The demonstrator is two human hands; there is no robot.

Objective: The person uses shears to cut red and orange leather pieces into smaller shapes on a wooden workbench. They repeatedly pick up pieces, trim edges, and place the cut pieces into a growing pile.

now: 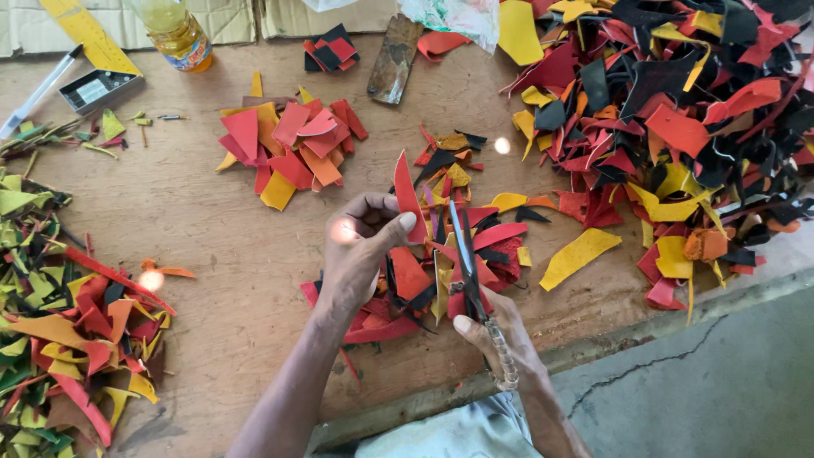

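- Left hand (356,254) pinches a red scrap (408,197); right hand (500,335) grips scissors (466,263).
- 1 cut stack (292,148) lies on the desk (195,212); the big heap (678,127) looks uncut.

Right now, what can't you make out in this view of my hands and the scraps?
- Scissors: the handles are hidden inside the right hand.
- Red scrap: its lower end is covered by the left hand.
- Bottle: its top is cut off by the upper edge.
- Big scrap heap: runs past the right edge.

Red scrap (407,197) (left hand (356,263)), scissors (468,265) (right hand (500,339))
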